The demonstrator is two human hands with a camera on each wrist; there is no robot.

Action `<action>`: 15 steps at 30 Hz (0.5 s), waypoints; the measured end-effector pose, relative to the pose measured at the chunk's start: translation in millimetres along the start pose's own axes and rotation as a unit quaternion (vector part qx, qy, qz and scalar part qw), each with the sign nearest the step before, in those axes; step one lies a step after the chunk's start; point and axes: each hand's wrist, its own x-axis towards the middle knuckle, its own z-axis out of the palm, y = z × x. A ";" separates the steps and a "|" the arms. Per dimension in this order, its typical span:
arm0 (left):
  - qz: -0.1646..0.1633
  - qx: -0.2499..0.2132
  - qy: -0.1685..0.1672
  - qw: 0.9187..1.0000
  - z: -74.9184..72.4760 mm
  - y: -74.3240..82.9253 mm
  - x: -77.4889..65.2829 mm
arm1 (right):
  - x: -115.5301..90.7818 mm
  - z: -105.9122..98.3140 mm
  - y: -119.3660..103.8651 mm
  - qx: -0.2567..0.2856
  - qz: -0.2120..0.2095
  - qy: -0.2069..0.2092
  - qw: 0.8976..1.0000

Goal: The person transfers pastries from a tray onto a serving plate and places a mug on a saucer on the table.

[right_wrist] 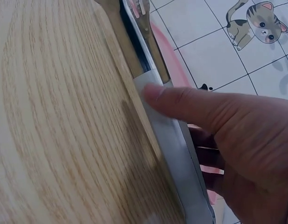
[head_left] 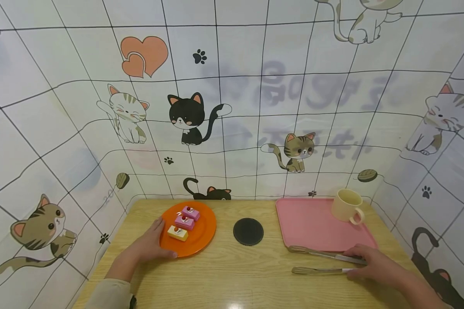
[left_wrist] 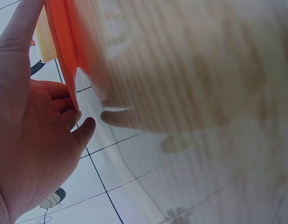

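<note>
On the left of the table, an orange plate (head_left: 203,234) bears two pink toy cakes (head_left: 184,222) and a yellow one (head_left: 177,233). My left hand (head_left: 151,243) grips its left rim, the thumb at the near edge; in the left wrist view the other fingers curl at the rim. At the right, my right hand (head_left: 377,266) holds a pair of food tongs (head_left: 321,271) by the pale handle, with the two brown tips spread apart and pointing left. The right wrist view has the thumb along the handle (right_wrist: 165,126) and one slotted, fork-like tip.
A pink tray (head_left: 313,225) lies at the back right, just behind the tongs. On its far right corner stands a cream mug (head_left: 346,206). Between plate and tray is a round black coaster (head_left: 248,231). Cat-printed sheeting (head_left: 239,163) encloses the table's back and sides.
</note>
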 end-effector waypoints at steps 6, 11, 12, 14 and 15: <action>0.003 0.000 0.003 1.000 -0.3 2.0 -1.5 | 1.7 2.6 -10.1 0.007 0.026 0.058 0.998; 0.001 0.000 0.002 1.000 -0.5 1.9 -1.8 | 10.2 -3.5 -14.6 -0.010 0.107 0.115 0.988; 0.000 0.001 0.001 1.000 -0.5 1.8 -1.6 | 12.4 -4.9 -13.6 -0.014 0.118 0.134 0.984; -0.001 0.002 -0.002 1.000 -0.4 1.7 -1.5 | 16.9 -8.6 -11.1 -0.024 0.130 0.173 0.976; -0.001 0.002 -0.003 1.000 -0.5 1.9 -1.4 | 18.9 -10.4 -9.4 -0.028 0.133 0.196 0.971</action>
